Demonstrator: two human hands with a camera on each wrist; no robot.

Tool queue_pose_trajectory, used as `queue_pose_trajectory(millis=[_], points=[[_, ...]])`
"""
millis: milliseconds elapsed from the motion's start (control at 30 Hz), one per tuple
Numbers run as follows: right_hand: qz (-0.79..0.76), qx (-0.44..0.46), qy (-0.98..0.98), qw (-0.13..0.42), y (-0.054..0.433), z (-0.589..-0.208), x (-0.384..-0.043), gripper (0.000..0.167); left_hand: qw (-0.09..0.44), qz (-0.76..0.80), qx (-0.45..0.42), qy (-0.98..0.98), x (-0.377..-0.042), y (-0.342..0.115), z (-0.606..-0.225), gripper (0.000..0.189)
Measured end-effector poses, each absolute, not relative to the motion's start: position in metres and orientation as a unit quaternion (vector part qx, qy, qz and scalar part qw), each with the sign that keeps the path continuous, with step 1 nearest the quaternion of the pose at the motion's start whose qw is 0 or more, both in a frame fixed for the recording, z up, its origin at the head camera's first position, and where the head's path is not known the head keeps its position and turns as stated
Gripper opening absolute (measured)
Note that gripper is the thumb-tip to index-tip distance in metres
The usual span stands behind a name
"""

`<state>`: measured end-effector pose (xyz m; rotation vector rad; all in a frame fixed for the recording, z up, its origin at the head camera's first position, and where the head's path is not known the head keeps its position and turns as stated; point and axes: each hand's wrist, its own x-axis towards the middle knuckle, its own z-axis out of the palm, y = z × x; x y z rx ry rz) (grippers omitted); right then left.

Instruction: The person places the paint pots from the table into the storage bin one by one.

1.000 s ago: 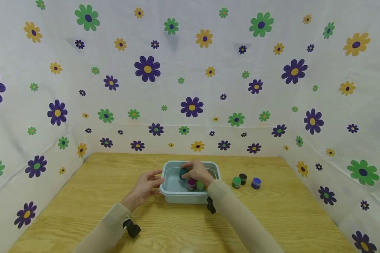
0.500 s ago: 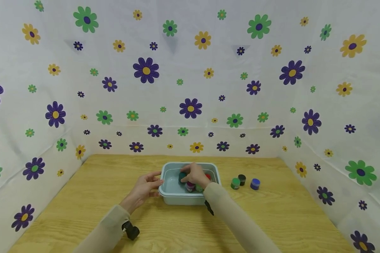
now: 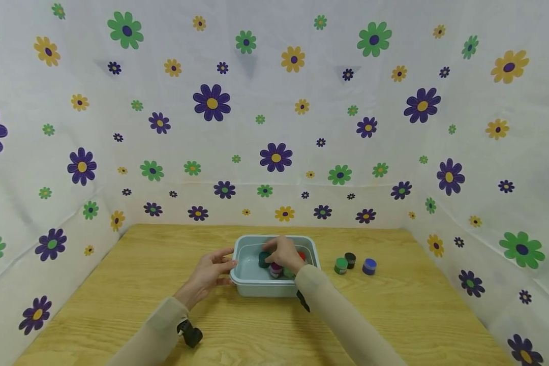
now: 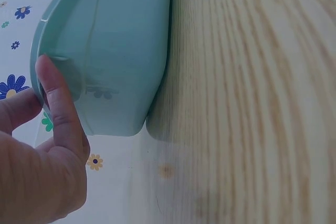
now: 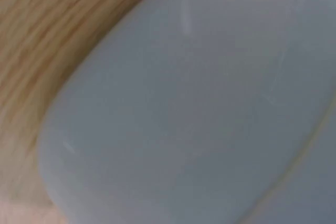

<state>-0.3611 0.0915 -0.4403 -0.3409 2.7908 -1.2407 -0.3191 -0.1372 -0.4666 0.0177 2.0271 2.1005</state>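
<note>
My left hand (image 3: 210, 272) pinches the left end of a pale blue plastic basin (image 3: 261, 288). In the left wrist view its thumb lies against the basin wall (image 4: 126, 51), other fingers at the rim. My right hand (image 3: 284, 253) reaches inside, thumb and index finger about a dark teal paint jar (image 3: 263, 260) low in the basin. Beside that jar stands a magenta paint jar (image 3: 276, 271). A light green jar (image 3: 288, 273) and a red one (image 3: 301, 255) are partly hidden by the right hand. The right wrist view holds only the basin's outer wall (image 5: 173, 108), close and blurred.
Right of the basin, on the wooden table (image 3: 174, 345), stand a green paint jar (image 3: 340, 266), a black jar (image 3: 349, 260) and a blue jar (image 3: 369, 266). A white flower-printed curtain (image 3: 274, 127) encloses the table at the back and sides.
The right hand has lowered the dark teal jar slightly toward the basin floor. A red jar shows beside the hand now. The left hand stays at the basin's left end.
</note>
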Motion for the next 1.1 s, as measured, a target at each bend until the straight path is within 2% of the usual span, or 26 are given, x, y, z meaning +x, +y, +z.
queue_pose_trajectory(millis=[300, 633, 1100], points=[[-0.43, -0.147, 0.89, 0.042, 0.101, -0.435, -0.354, 0.031, 0.109, 0.713, 0.004, 0.693, -0.319, -0.136, -0.467, 0.05], [-0.447, -0.203, 0.864, 0.113, 0.116, -0.427, -0.355, 0.031, 0.109, 0.715, 0.004, 0.691, -0.319, -0.136, -0.465, 0.051], [-0.452, -0.264, 0.84, 0.144, 0.14, -0.403, -0.34, 0.034, 0.114, 0.717, 0.0, 0.688, -0.319, -0.135, -0.464, 0.052]])
